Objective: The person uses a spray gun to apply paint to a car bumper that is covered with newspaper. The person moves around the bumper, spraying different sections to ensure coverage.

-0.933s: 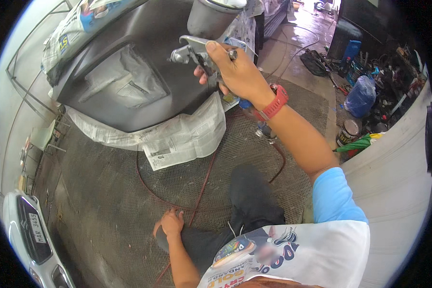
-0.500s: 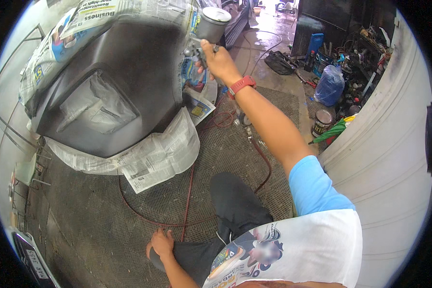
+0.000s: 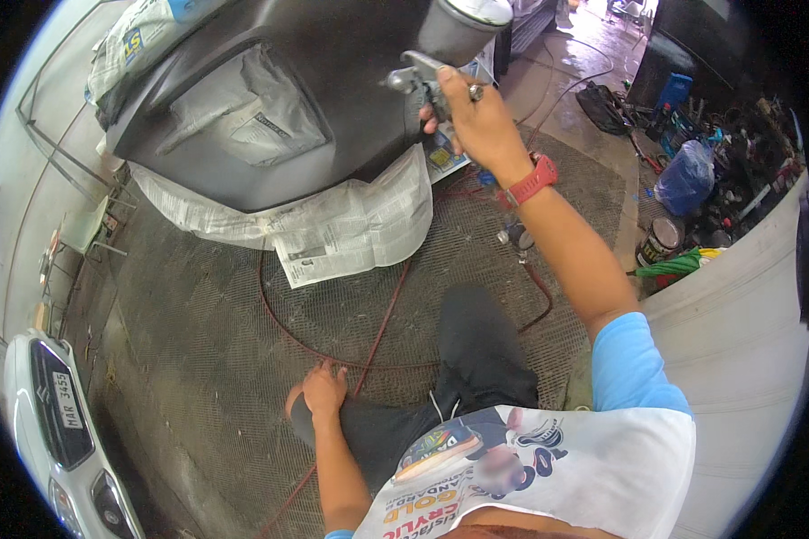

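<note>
My right hand [image 3: 487, 121] is wrapped round the handle of a metal paint spray gun [image 3: 415, 75], with a grey cup [image 3: 461, 32] on top. Its nozzle points left at a matte dark-grey car body panel [image 3: 355, 67], near the panel's right edge; I cannot make out any spray. Newspaper masking [image 3: 360, 225] hangs along the lower edge of the panel, and greyed paper [image 3: 247, 112] covers its recess. My left hand [image 3: 324, 389] lies on my bent left knee, fingers stretched out and holding nothing.
A dark red hose [image 3: 385, 337] loops over the textured floor mat [image 3: 198, 359]. At the lower left stands a white car [image 3: 40, 422], with a green chair [image 3: 83, 225] beyond it. To the right are a paint can [image 3: 662, 235], a blue plastic bag [image 3: 688, 178] and clutter by a pale wall.
My right hand and the spray gun have come down from the panel's upper right side toward its lower right corner. The view has shifted left, showing more white car. My left hand stays on the knee.
</note>
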{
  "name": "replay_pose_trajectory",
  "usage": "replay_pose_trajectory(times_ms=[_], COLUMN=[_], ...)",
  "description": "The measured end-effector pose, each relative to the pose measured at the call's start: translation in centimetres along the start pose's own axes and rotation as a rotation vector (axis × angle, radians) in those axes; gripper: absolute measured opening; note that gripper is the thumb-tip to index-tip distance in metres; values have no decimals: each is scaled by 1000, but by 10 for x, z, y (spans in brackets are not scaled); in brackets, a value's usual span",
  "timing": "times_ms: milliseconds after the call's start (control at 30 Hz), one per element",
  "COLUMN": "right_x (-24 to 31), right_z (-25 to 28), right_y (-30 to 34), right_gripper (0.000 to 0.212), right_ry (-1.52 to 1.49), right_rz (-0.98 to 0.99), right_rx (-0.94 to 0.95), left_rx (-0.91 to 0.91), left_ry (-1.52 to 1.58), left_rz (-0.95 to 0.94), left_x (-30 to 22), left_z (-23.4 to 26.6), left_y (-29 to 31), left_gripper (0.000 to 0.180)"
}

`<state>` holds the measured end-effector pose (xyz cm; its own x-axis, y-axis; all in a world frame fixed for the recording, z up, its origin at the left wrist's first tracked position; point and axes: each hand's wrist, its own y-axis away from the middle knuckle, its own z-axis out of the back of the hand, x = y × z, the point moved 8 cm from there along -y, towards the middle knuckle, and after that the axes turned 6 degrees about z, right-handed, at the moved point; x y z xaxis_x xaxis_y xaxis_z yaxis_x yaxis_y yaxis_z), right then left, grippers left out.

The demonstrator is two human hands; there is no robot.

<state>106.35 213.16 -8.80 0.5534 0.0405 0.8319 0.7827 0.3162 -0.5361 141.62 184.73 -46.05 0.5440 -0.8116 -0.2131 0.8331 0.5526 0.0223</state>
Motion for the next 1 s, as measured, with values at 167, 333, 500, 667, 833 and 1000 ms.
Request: replay_pose_trajectory(times_ms=[167,333,500,667,833,1000], right_x=[15,-17,-73,-76,-64,-34], right_z=[-36,0,76,85,34,-26], right_y=[15,5,-32,-28,11,41], right_gripper=[62,64,59,57,56,57], right_ry=[-91,3,122,251,125,-49], right_rz=[56,-43,-79,-45,-20,48], right_rx=[171,96,-135,-230,-116,113], left_rx=[11,49,23,31,37,44], left_ry=[-25,-25,-25,-18,-23,-52], left_rz=[-14,8,8,33,15,17], left_x=[2,-2,1,6,3,0], left_z=[-9,-7,-7,-8,-9,-11], left_y=[-5,-5,-4,-2,-4,-7], left_gripper=[43,44,43,42,42,42])
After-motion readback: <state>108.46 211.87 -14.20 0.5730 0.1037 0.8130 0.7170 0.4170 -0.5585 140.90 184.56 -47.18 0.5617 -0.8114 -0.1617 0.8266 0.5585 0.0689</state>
